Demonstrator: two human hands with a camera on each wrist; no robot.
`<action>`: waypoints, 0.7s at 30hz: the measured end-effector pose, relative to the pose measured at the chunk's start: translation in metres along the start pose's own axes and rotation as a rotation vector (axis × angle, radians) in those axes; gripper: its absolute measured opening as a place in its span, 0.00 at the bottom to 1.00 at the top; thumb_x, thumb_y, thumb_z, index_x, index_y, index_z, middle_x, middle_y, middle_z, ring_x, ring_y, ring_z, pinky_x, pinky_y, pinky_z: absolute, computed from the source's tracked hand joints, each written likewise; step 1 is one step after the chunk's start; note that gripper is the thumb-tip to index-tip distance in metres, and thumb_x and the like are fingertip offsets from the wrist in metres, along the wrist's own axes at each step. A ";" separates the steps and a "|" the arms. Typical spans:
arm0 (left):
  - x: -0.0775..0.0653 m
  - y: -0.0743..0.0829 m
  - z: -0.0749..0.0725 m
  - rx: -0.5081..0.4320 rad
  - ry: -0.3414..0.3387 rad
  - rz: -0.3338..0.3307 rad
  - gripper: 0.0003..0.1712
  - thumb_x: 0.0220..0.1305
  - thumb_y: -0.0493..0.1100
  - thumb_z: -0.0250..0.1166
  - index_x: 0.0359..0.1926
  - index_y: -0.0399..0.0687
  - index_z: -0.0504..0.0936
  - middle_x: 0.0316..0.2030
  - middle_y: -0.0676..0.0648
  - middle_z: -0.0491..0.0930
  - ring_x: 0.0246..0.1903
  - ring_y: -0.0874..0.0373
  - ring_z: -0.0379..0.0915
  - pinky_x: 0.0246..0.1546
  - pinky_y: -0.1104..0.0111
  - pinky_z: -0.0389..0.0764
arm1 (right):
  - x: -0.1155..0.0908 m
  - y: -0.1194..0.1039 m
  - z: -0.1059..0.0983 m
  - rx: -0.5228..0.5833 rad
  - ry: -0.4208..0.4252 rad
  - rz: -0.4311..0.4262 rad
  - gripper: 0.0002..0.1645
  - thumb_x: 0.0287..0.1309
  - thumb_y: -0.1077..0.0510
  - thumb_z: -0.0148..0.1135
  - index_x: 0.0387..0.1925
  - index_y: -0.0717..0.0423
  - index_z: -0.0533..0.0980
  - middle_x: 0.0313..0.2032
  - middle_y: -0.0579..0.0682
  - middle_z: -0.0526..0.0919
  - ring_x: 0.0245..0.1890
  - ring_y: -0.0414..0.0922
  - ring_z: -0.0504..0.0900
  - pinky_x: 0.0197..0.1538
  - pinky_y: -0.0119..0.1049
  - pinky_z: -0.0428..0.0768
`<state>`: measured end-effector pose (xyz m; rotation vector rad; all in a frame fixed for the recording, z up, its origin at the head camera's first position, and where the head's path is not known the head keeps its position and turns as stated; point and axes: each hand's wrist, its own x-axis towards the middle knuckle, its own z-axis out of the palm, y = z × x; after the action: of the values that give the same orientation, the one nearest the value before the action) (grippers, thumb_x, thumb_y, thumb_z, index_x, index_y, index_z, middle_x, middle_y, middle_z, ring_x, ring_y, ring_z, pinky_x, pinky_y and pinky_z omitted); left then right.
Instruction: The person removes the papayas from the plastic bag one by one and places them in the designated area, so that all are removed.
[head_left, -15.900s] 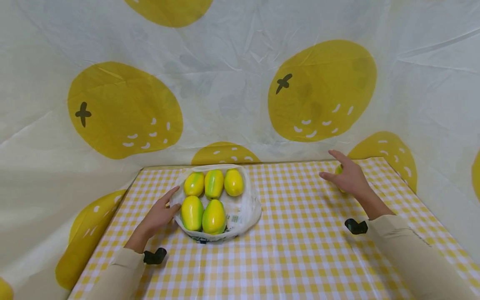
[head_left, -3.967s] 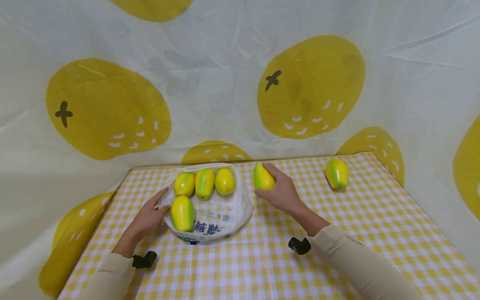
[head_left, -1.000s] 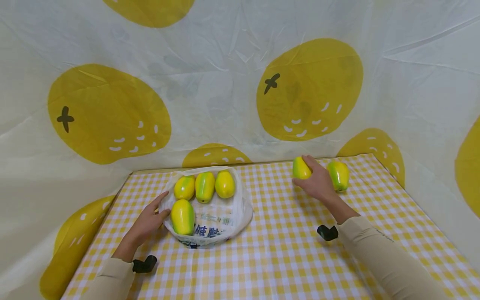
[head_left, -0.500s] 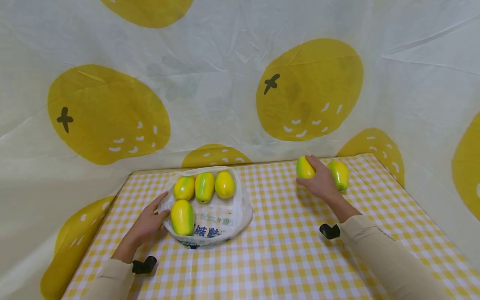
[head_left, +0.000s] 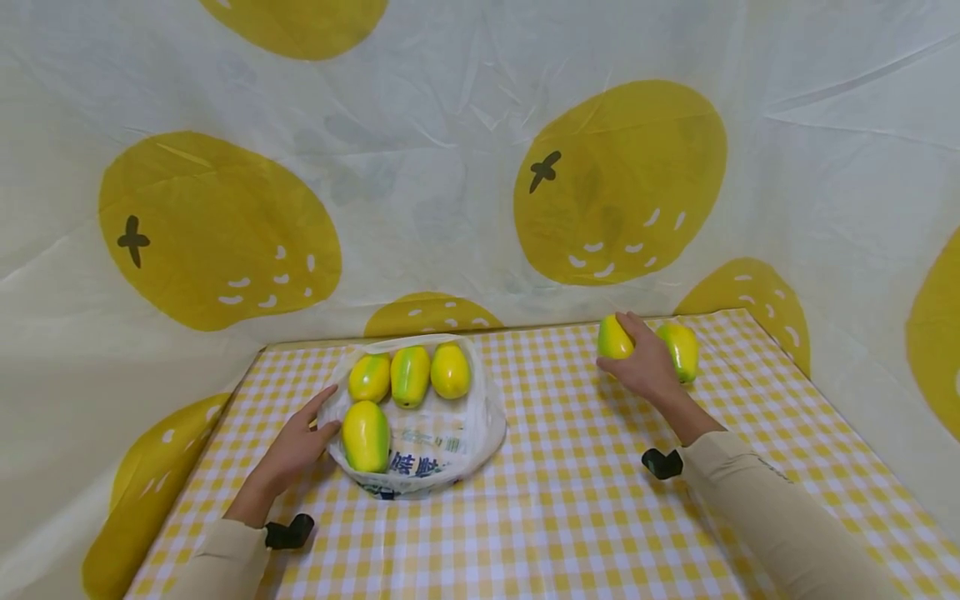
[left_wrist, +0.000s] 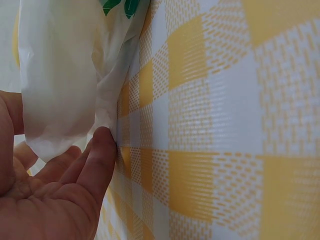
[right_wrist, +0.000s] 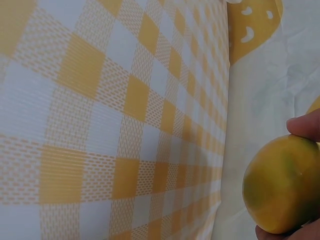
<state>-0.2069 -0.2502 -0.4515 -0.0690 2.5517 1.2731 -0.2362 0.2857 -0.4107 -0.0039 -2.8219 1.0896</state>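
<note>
My left hand (head_left: 295, 437) holds the left rim of a white plastic bag (head_left: 491, 421), its fingers (left_wrist: 100, 155) against the thin film. Inside the opened bag lie several yellow-green papayas: three in a back row, with one papaya (head_left: 366, 436) at the front left. My right hand (head_left: 647, 360) grips another papaya (head_left: 613, 337) between thumb and fingers. In the right wrist view this gripped papaya (right_wrist: 280, 185) appears raised off the table. Just right of that hand a loose papaya (head_left: 681, 350) stands on the table, partly covered by the hand.
A yellow-and-white checked cloth (head_left: 555, 517) covers the table. Behind it and at both sides hangs a pale curtain (head_left: 450, 183) printed with large yellow fruit. Printed lettering (head_left: 414, 463) shows on the bag's floor.
Since 15.9 s ago, one papaya has left the bag. Over the last 4 s my right hand has carried it rightward, near the loose papaya, slowing lately. My left hand stays at the bag.
</note>
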 end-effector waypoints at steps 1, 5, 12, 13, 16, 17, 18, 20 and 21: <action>0.000 0.000 0.000 -0.002 -0.001 0.001 0.41 0.80 0.45 0.52 0.85 0.58 0.43 0.83 0.33 0.45 0.76 0.35 0.56 0.69 0.44 0.74 | 0.000 0.000 0.000 -0.003 0.000 0.001 0.55 0.61 0.54 0.71 0.81 0.64 0.53 0.81 0.70 0.50 0.78 0.71 0.55 0.74 0.67 0.63; 0.001 -0.001 0.000 -0.010 -0.005 0.003 0.42 0.80 0.45 0.52 0.85 0.58 0.43 0.83 0.33 0.43 0.79 0.33 0.51 0.73 0.38 0.67 | 0.000 0.001 0.000 0.000 -0.006 0.009 0.55 0.61 0.54 0.70 0.81 0.65 0.52 0.81 0.70 0.50 0.78 0.72 0.54 0.75 0.68 0.61; 0.001 -0.001 -0.001 -0.013 -0.006 0.001 0.42 0.80 0.44 0.53 0.85 0.58 0.43 0.84 0.33 0.42 0.79 0.33 0.49 0.74 0.37 0.64 | 0.002 0.005 0.001 -0.004 -0.001 0.015 0.55 0.62 0.53 0.70 0.81 0.64 0.53 0.81 0.70 0.50 0.78 0.72 0.54 0.75 0.68 0.61; 0.001 -0.001 -0.001 -0.014 -0.006 0.001 0.42 0.80 0.44 0.53 0.85 0.58 0.43 0.84 0.33 0.42 0.79 0.33 0.49 0.74 0.37 0.65 | 0.002 0.006 0.001 -0.004 -0.001 0.015 0.55 0.62 0.53 0.70 0.81 0.64 0.53 0.81 0.70 0.50 0.79 0.72 0.54 0.75 0.68 0.61; 0.001 -0.001 -0.001 -0.021 -0.007 0.003 0.42 0.80 0.44 0.53 0.85 0.58 0.43 0.84 0.34 0.42 0.80 0.33 0.49 0.73 0.38 0.67 | 0.002 0.008 0.002 0.005 -0.001 0.015 0.54 0.62 0.54 0.69 0.81 0.64 0.52 0.81 0.70 0.49 0.79 0.72 0.53 0.76 0.68 0.60; 0.001 -0.001 -0.001 -0.021 -0.007 0.004 0.42 0.80 0.44 0.53 0.85 0.59 0.43 0.84 0.34 0.42 0.80 0.32 0.49 0.72 0.39 0.68 | 0.002 0.009 0.002 0.007 -0.003 0.016 0.54 0.62 0.54 0.69 0.81 0.64 0.52 0.81 0.70 0.49 0.79 0.72 0.53 0.76 0.68 0.60; 0.000 -0.001 -0.001 -0.019 -0.007 0.005 0.42 0.80 0.44 0.53 0.85 0.59 0.43 0.84 0.34 0.43 0.79 0.33 0.50 0.71 0.41 0.71 | 0.002 0.010 0.003 0.008 -0.004 0.016 0.54 0.62 0.54 0.69 0.81 0.64 0.52 0.81 0.70 0.48 0.79 0.72 0.52 0.76 0.68 0.60; 0.000 -0.002 -0.001 -0.013 -0.006 0.009 0.42 0.80 0.44 0.53 0.85 0.59 0.44 0.83 0.34 0.43 0.78 0.34 0.52 0.68 0.47 0.76 | 0.003 0.011 0.003 0.011 -0.007 0.018 0.55 0.62 0.54 0.68 0.81 0.64 0.51 0.81 0.70 0.48 0.79 0.72 0.52 0.76 0.68 0.60; 0.000 -0.002 -0.001 -0.010 -0.006 0.010 0.42 0.80 0.45 0.53 0.85 0.59 0.44 0.83 0.34 0.43 0.78 0.35 0.53 0.66 0.49 0.77 | 0.003 0.012 0.003 0.013 -0.008 0.019 0.55 0.62 0.54 0.68 0.81 0.64 0.51 0.81 0.70 0.48 0.79 0.72 0.52 0.76 0.68 0.60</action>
<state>-0.2071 -0.2520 -0.4521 -0.0536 2.5440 1.2874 -0.2396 0.2922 -0.4205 -0.0258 -2.8275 1.1136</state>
